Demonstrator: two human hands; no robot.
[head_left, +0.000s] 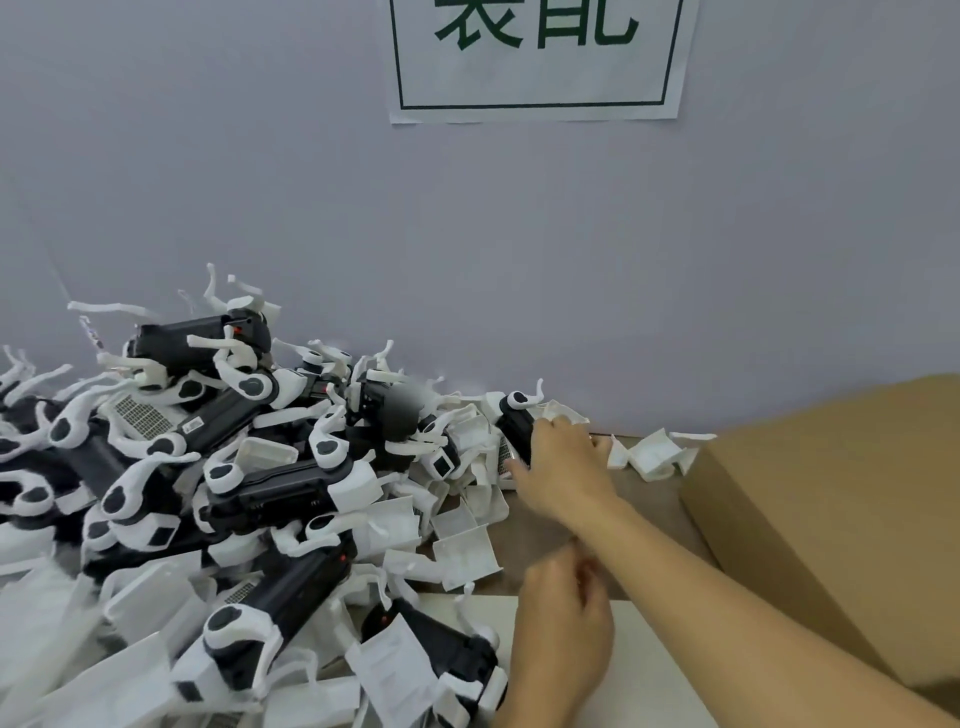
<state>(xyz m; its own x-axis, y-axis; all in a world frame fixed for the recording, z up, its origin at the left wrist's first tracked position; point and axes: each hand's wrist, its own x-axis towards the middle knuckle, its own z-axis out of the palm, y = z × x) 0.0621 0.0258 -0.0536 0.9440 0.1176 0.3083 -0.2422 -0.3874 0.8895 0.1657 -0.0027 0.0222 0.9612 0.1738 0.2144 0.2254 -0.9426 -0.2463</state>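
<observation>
Our right hand (563, 462) gripped a black plastic device with a white hooked arm (517, 423), thumb below it and fingers curled over its top. That device lay at the far right edge of a large pile of black-and-white plastic devices (249, 493), close to the pale grey wall (311, 182). The pile covered the left part of the brown tabletop (649, 499). Our left hand (563, 618) hung nearer to us, over a flat white sheet (649, 665). Its fingers were loosely curled and blurred, so we could not tell whether it held anything. Loose white plastic shells (652, 452) lay by the wall, just right of the gripped device. A brown cardboard box (831, 493) stood at the right. A white paper sign with green characters (535, 62) hung on the wall above.
</observation>
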